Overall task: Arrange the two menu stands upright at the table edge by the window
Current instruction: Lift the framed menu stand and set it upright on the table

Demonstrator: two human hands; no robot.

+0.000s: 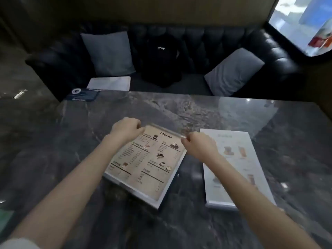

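Menu stand [146,163], flat: left hand [125,130] and right hand [198,145] pinch its far corners; next, tilt upright toward window [303,24].

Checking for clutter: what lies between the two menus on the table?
Only bare marble table between the beige menu stand and white menu stand, in the head view.

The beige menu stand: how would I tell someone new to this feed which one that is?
Start at the dark marble table in front of the black sofa. Two flat menu stands lie near its middle; the beige menu stand is the left one, gripped at its far corners by the left hand and right hand. It reads MENU, unlike the white menu stand.
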